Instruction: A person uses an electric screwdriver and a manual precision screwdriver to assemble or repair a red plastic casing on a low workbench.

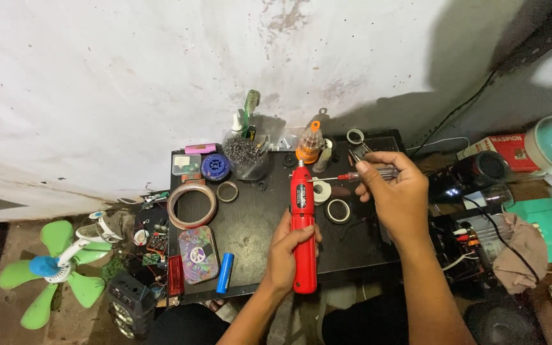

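A red power tool [303, 223] is gripped upright by the left hand [289, 252] over the black table [250, 223]. A small screwdriver [352, 175] is pinched by the right hand [397, 191], its tip at the tool's top. A red box [503, 148] lies far right, a blue battery [225, 273] near the front edge.

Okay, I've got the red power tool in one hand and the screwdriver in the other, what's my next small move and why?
Probably ease the screwdriver tip onto the red tool: the right hand holds it just beside the tool's upper end, which the left hand steadies.
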